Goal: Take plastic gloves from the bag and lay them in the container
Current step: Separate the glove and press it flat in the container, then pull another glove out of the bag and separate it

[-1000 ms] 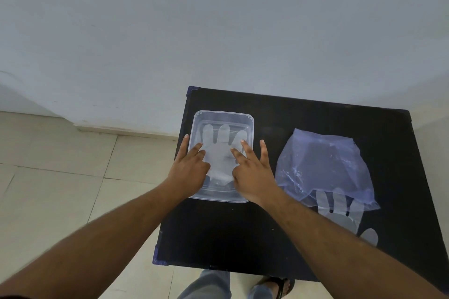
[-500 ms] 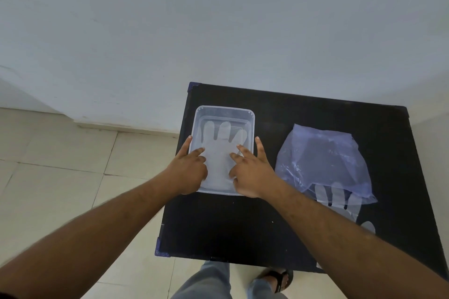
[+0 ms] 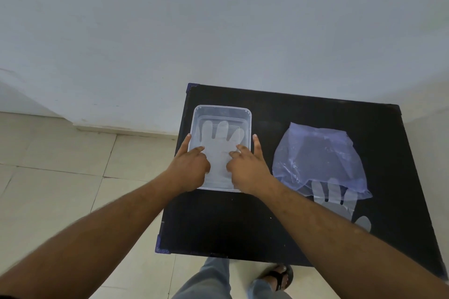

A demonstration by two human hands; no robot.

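Note:
A clear plastic container (image 3: 222,110) sits on the left part of a black table (image 3: 291,213). A translucent plastic glove (image 3: 220,143) lies flat inside it, fingers pointing away from me. My left hand (image 3: 190,167) rests on the container's near left side, its fingertips pressing on the glove. My right hand (image 3: 247,167) rests on the near right side, fingertips on the glove and thumb along the outer rim. To the right lies a bluish plastic bag (image 3: 318,155), with another glove (image 3: 336,201) sticking out of its near opening.
The table stands against a pale wall, with tiled floor (image 3: 60,177) to the left. My legs and a sandalled foot (image 3: 274,277) show below the table's near edge. Bare table surface lies between the container and the near edge.
Both hands have slid back toward me over the glove, and their fingers have drawn in from the glove's fingers to its palm. The glove stays flat in the container.

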